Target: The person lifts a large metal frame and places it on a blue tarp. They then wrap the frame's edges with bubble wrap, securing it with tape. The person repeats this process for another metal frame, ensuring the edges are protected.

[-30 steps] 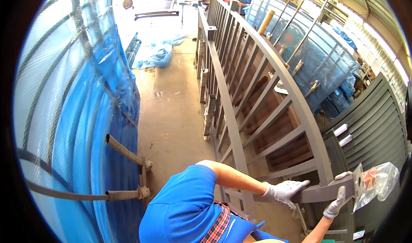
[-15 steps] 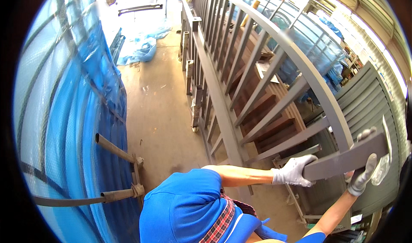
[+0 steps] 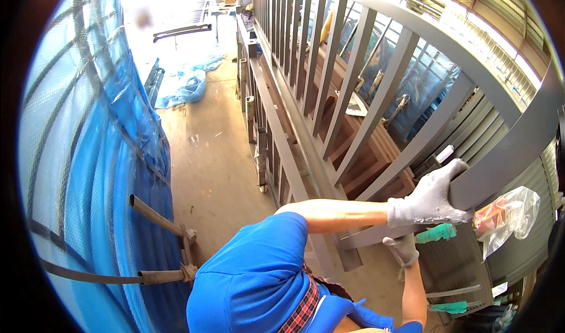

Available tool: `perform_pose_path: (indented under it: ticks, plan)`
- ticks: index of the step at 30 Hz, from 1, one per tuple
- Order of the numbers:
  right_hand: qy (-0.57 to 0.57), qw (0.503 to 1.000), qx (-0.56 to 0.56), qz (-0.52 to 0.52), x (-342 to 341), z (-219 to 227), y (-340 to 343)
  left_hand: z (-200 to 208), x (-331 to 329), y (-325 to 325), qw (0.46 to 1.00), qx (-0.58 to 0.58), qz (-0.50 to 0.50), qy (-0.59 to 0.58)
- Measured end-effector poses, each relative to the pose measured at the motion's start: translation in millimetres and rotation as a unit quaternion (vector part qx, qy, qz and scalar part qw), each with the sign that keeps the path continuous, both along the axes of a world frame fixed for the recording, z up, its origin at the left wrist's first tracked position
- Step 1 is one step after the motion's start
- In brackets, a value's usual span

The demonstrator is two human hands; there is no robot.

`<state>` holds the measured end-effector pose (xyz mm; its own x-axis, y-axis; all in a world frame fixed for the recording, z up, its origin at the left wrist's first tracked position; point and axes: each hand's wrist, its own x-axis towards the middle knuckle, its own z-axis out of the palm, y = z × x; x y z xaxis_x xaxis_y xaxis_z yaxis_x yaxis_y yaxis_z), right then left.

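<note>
A long dark grey metal railing [image 3: 338,92] with upright bars runs away from me on the right. My left hand [image 3: 428,197], in a pale grey work glove, grips the broad grey bar at its near end, thumb over the top. Lower down, my right hand [image 3: 402,250], also gloved, is against the underside of a grey bar by the left wrist; its fingers are partly hidden behind that bar. A clear plastic bag [image 3: 512,215] with something red-orange inside hangs beside the broad bar, just right of my left hand.
Blue bubble sheeting [image 3: 100,180] and pipe stubs [image 3: 159,215] line the left. A second grey frame [image 3: 262,103] stands alongside the railing, with brown beams [image 3: 376,150] behind. Teal-wrapped bars [image 3: 438,233] lie low right. Another person [image 3: 245,6] stands at the far end.
My right hand has left the outer end of the broad bar and moved left and down. My left hand has shifted up and right along it. The broad bar has swung up and right.
</note>
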<state>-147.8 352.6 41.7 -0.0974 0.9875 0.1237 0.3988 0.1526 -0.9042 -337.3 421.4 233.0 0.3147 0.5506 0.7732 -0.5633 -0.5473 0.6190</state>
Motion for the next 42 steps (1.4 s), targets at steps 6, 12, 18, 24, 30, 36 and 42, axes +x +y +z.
perform_pose_path:
  ticks: [6, 12, 18, 24, 30, 36, 42]
  plan:
    - [0.142, 0.963, 0.231, -0.007, -30.9, -1.7, 10.1, 60.2, -15.6, 4.1, 0.998, 0.029, -0.034, -0.049]
    - [0.238, 0.924, 0.295, 0.052, -121.2, 125.7, 60.5, 150.3, -52.4, 48.3, 0.993, 0.030, -0.051, -0.105]
    - [0.166, 0.942, 0.292, 0.024, -140.7, 173.8, 91.8, 154.8, -116.0, 90.5, 0.983, 0.061, -0.166, -0.043]
    - [0.100, 0.935, 0.334, -0.068, -165.9, 214.2, 99.4, 26.2, -183.7, 155.1, 0.981, 0.186, -0.044, 0.034]
    - [0.116, 0.905, 0.407, -0.036, -212.1, 269.2, 137.5, -170.0, -254.1, 196.3, 0.952, -0.077, 0.261, 0.140]
    - [0.040, 0.900, 0.432, 0.029, -221.0, 319.4, 198.1, -255.0, -226.3, 191.9, 0.864, -0.476, -0.151, 0.056]
    - [-0.119, 0.869, 0.479, -0.041, -259.8, 379.6, 234.2, -183.7, -193.9, 217.9, 0.712, -0.438, -0.476, -0.273]
